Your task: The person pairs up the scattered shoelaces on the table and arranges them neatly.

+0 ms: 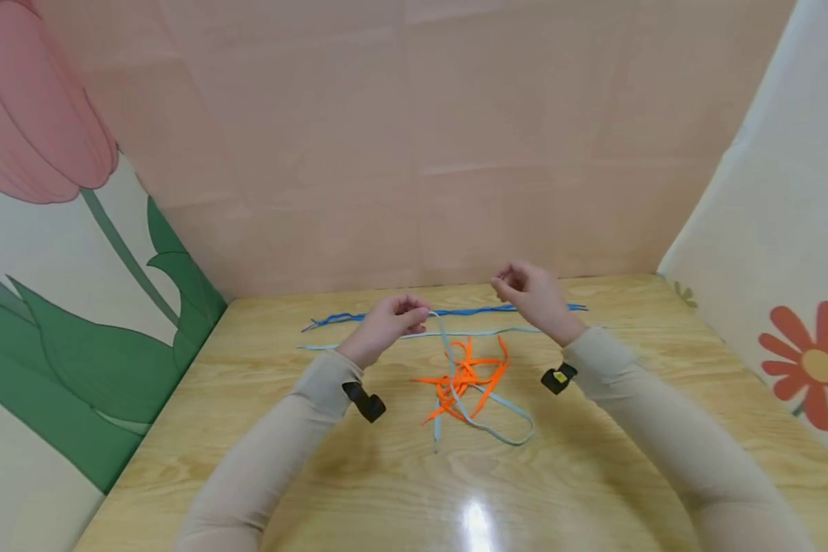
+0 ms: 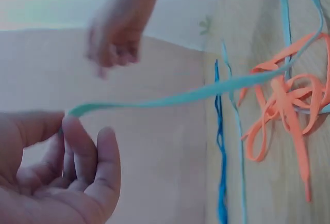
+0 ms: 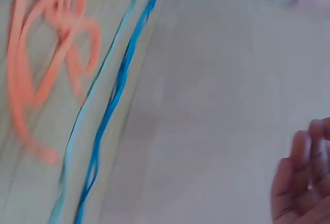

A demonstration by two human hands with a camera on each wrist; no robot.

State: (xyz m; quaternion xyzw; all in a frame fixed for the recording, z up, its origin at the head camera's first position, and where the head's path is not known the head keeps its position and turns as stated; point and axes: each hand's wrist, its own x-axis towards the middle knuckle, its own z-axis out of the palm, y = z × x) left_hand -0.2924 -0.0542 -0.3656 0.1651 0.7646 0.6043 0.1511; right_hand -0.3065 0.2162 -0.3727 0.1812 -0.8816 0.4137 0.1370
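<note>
My left hand (image 1: 386, 328) pinches one end of a flat light blue shoelace (image 2: 185, 97) between thumb and index finger, above the table. From there the lace drops across a tangled orange shoelace pile (image 1: 464, 377) and loops on the table in front of it. Its other tipped end (image 1: 436, 438) lies at the front of the pile. My right hand (image 1: 534, 295) hovers to the right, over the back of the table, fingers loosely curled and holding nothing. In the right wrist view only part of its fingers (image 3: 301, 167) shows.
Blue shoelaces (image 1: 483, 310) lie stretched sideways near the table's back edge. Just in front runs a second light blue lace (image 1: 486, 333), also laid out straight. A pinkish wall (image 1: 414, 153) rises behind the wooden table (image 1: 248, 429), with printed panels at both sides.
</note>
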